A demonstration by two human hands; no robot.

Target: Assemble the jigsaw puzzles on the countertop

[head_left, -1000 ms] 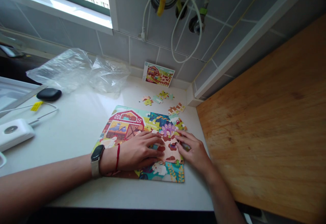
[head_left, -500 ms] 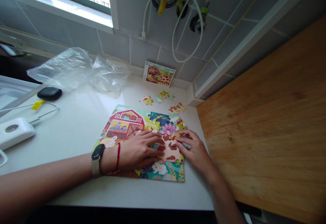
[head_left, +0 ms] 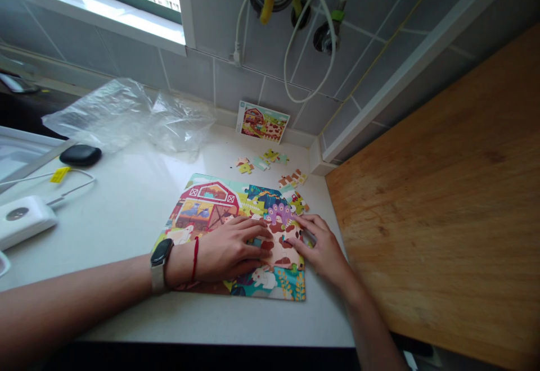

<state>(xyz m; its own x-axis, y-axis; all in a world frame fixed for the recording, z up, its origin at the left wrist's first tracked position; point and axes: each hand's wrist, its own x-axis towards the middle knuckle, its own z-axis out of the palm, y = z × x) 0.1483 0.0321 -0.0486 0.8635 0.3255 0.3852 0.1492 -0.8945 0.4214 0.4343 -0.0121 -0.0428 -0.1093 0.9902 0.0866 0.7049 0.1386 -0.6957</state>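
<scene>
A colourful farm jigsaw puzzle (head_left: 213, 205) with a red barn lies on the white counter, much of it fitted together. My left hand (head_left: 240, 247) rests flat on its middle, fingers stretched out to the right. At the puzzle's right side, my right hand (head_left: 318, 244) has its thumb and fingers around a brown-and-cream puzzle piece (head_left: 294, 232) among the cow-patterned pieces. Whether that piece sits fully flat I cannot tell. Below the hands, a white rabbit (head_left: 265, 279) shows in the picture. My left palm and forearm hide part of the lower left.
Loose puzzle pieces (head_left: 270, 157) lie behind the puzzle, with more pieces (head_left: 292, 179) at the right. A picture card (head_left: 262, 122) leans on the tiled wall. Clear plastic bags (head_left: 135, 115), a black case (head_left: 81, 155) and a white power strip (head_left: 26, 222) are leftward. A wooden panel (head_left: 439, 191) borders the right.
My right hand's fingers have shifted slightly on the cow-patterned area, with the thumb a little further left. My left hand stays in place.
</scene>
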